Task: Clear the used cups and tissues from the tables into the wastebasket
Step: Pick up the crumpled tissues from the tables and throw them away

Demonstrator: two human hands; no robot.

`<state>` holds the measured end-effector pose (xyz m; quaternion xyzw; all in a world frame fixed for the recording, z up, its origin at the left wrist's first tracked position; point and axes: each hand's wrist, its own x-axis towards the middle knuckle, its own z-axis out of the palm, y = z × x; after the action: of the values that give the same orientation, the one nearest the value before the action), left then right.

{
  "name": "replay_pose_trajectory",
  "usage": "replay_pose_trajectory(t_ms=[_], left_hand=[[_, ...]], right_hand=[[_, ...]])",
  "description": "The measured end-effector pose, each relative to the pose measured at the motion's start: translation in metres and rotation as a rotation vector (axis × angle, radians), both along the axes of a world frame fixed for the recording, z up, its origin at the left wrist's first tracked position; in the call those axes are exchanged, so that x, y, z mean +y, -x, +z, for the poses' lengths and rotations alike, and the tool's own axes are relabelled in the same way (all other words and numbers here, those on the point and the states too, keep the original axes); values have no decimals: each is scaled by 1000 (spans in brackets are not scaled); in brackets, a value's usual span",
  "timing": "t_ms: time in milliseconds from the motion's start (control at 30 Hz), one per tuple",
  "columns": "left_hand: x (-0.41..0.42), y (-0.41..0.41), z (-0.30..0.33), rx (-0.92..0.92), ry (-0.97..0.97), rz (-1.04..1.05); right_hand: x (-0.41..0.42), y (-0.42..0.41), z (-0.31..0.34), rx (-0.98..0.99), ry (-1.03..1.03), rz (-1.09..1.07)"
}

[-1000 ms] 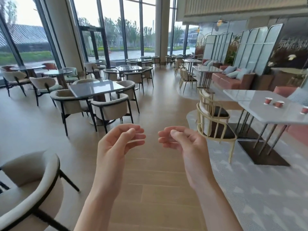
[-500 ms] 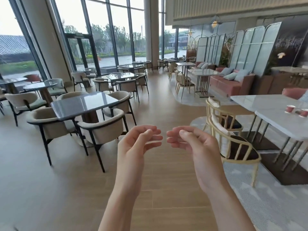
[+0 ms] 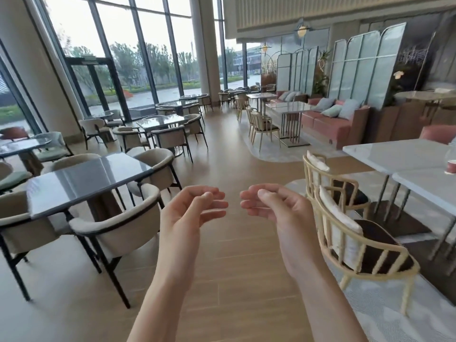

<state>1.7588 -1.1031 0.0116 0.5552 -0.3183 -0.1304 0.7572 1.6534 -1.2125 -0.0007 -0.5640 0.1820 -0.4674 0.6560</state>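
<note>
Both hands raised mid-frame over the wood floor (image 3: 229,154), palms facing each other, holding nothing. Left hand (image 3: 190,215) center-left, fingers loosely curled, thumb near the fingertips but nothing between them. Right hand (image 3: 278,211) center-right, same loose curl, empty. Fingertips of the 2 hands near each other, not touching. 1 pink cup (image 3: 451,166) at the right edge of the frame, standing upright on the white surface (image 3: 394,154), partly cut off by the frame edge; well apart from both hands. Tissues and wastebasket can't be made out. 2 cream spindle-back chairs (image 3: 350,233) lower right, between the right hand and the white surface, on a grey patterned rug (image 3: 394,317). Dark glossy surface (image 3: 84,178) left of center with beige armchairs (image 3: 118,228) around it. Pink sofa (image 3: 328,119) with pale cushions upper right, tall windows (image 3: 148,45) upper left.
</note>
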Motion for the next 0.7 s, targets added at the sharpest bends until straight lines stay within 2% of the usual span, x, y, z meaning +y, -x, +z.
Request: replay_pose_trajectory(t_ms=[233, 400, 700], left_hand=[[-130, -99, 22, 45, 52, 49], [-213, -181, 12, 72, 63, 66], [-381, -376, 10, 61, 103, -15]], right_hand=[[-139, -104, 26, 23, 33, 46], [-224, -182, 17, 63, 45, 54], [-382, -372, 25, 95, 120, -12]])
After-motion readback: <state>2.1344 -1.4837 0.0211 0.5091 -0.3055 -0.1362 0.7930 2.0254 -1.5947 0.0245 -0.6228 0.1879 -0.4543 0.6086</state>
